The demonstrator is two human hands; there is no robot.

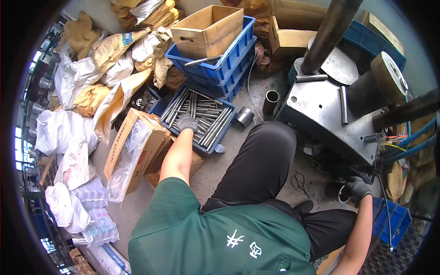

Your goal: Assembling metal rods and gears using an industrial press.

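My left hand [187, 123], in a grey glove, reaches into a blue crate [211, 149] full of loose metal rods [215, 120]. It lies on the rods with its fingers reaching over them; no rod shows lifted in it. Over at the right, my right hand [358, 188], in a dark glove, is curled at the rim of a dark metal tube [343, 196] with a bright ring-shaped end. My wrist hides part of its grip. Above this hand stands a metal machine [316, 103] with thick posts; two short rods [344, 105] lie on its top plate.
Stacked blue crates [220, 73] hold a wooden box [208, 32] behind the rods. A cardboard box [133, 153] leans beside my left arm, near many sacks [64, 130]. Scissors [300, 183], an upright tube [271, 101] and a short cylinder [244, 117] are on the floor. A blue bin [392, 220] sits right.
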